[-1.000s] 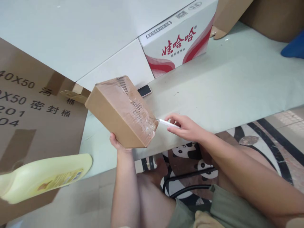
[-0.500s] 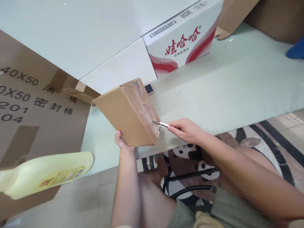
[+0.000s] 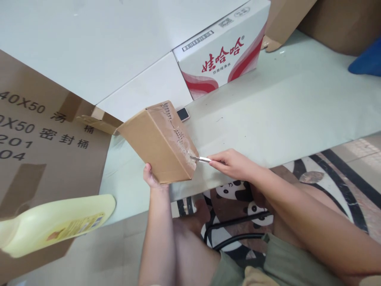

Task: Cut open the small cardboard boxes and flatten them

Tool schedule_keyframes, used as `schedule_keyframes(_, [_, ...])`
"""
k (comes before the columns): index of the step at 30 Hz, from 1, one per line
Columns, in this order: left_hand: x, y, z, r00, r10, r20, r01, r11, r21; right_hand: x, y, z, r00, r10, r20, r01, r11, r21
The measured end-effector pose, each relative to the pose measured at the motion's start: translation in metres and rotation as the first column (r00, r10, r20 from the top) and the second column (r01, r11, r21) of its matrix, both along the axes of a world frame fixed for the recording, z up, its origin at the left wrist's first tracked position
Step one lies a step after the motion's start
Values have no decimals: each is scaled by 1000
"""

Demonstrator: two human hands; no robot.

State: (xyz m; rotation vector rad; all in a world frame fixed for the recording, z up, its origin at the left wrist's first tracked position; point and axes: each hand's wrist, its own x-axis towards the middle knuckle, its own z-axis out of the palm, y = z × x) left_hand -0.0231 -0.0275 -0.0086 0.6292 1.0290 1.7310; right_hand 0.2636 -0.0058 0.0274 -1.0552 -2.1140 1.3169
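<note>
My left hand (image 3: 149, 178) grips a small brown cardboard box (image 3: 154, 147) from underneath and holds it tilted above the pale floor sheet. Clear, torn tape runs along the box's right face. My right hand (image 3: 230, 163) pinches a small white-handled knife (image 3: 201, 159). Its blade tip touches the taped face near the box's lower right corner.
A white and red printed carton (image 3: 222, 51) stands behind the box, with a phone (image 3: 183, 114) lying on the floor next to it. A large flattened brown carton (image 3: 35, 135) lies at the left, a pale yellow plastic jug (image 3: 56, 224) on it. Brown cartons stand top right.
The box has been turned so that its taped face points more to the right and looks narrower. The knife has gone from the box's right corner onto the tape.
</note>
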Motion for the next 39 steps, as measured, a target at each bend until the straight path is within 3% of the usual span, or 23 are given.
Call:
schedule_keyframes(6, [-3, 3, -2, 993, 112, 35, -110, 993, -50, 5, 3, -4, 1000, -1, -10, 1, 997, -73])
schedule_keyframes(13, [4, 3, 4, 996, 57, 61, -53, 997, -64, -6, -2, -4, 1000, -7, -22, 6, 998, -67])
schedule_keyframes(22, [-6, -1, 2, 988, 153, -11, -153, 988, 2, -5, 1, -5, 1000, -4, 3, 4, 996, -87])
schedule_keyframes(28, [-6, -1, 1, 994, 107, 3, -107, 994, -11, -7, 1, -3, 999, 34, 2, -33, 995, -97])
schedule_keyframes(34, [11, 3, 3, 984, 77, 162, -62, 994, -91, -8, -2, -4, 999, -18, 44, 20, 999, -40])
schedule_keyframes(39, [17, 5, 4, 994, 85, 73, -80, 994, -76, -10, -5, -12, 993, -73, 94, 75, 997, -18])
